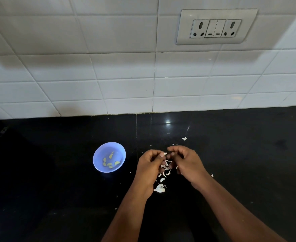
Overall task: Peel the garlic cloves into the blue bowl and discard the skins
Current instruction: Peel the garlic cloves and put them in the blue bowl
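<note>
A small blue bowl (98,155) stands on the black counter, left of my hands, with several peeled yellowish cloves (110,162) inside. My left hand (149,165) and my right hand (184,161) meet fingertip to fingertip above the counter and pinch a small garlic clove (165,154), of which only a white sliver shows between the fingers. Below and between the hands lies a scatter of white garlic skins (165,167). A larger white piece of garlic (159,188) rests near my left wrist.
The glossy black counter (239,163) runs back to a white tiled wall with a socket plate (216,27) at the upper right. Stray skin flakes (184,138) lie beyond my hands. A dark object sits at the far left edge.
</note>
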Demonstrator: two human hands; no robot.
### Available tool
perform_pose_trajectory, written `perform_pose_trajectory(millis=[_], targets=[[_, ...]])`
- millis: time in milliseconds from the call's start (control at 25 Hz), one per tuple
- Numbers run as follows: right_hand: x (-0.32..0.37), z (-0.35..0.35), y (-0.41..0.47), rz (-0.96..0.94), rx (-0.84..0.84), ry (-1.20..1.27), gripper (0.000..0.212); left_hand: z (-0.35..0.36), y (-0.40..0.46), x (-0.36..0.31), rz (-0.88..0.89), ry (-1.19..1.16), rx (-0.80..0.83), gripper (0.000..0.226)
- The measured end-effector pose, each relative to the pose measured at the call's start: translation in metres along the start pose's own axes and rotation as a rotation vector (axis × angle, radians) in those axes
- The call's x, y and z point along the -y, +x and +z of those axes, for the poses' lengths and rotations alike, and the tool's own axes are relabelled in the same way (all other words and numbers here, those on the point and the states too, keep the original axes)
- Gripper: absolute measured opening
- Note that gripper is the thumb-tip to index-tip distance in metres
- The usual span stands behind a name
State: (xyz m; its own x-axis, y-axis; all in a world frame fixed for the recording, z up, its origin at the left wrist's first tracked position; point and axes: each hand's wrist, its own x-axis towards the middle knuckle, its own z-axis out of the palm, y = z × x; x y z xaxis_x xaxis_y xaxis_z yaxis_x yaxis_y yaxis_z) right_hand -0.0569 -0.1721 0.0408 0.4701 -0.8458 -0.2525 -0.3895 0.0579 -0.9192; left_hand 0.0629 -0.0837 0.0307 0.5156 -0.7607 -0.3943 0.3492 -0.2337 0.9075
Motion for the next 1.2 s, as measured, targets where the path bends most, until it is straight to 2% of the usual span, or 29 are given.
perform_pose_trajectory(millis=[120, 280, 760, 920, 1120, 1200], targets=[[0.005, 0.005, -0.006, 0.082, 0.107, 0.323, 0.019, -0.001, -0.002, -0.001, 0.064, -0.003, -0.006, 0.014], [0.005, 0.008, -0.005, 0.095, 0.105, 0.456, 0.016, -0.003, -0.002, -0.001, 0.104, 0.023, -0.057, 0.012], [0.006, 0.017, -0.007, 0.054, -0.025, 0.607, 0.015, 0.0, -0.005, -0.005, 0.321, 0.265, -0.252, 0.019], [0.008, 0.018, -0.009, 0.049, -0.024, 0.636, 0.016, 0.002, -0.009, -0.007, 0.423, 0.372, -0.315, 0.012], [0.012, 0.015, -0.012, 0.012, -0.025, 0.618, 0.015, 0.002, -0.013, -0.009, 0.437, 0.361, -0.292, 0.012], [0.013, 0.013, -0.012, -0.015, -0.022, 0.595, 0.015, 0.001, -0.011, -0.01, 0.387, 0.296, -0.256, 0.011]])
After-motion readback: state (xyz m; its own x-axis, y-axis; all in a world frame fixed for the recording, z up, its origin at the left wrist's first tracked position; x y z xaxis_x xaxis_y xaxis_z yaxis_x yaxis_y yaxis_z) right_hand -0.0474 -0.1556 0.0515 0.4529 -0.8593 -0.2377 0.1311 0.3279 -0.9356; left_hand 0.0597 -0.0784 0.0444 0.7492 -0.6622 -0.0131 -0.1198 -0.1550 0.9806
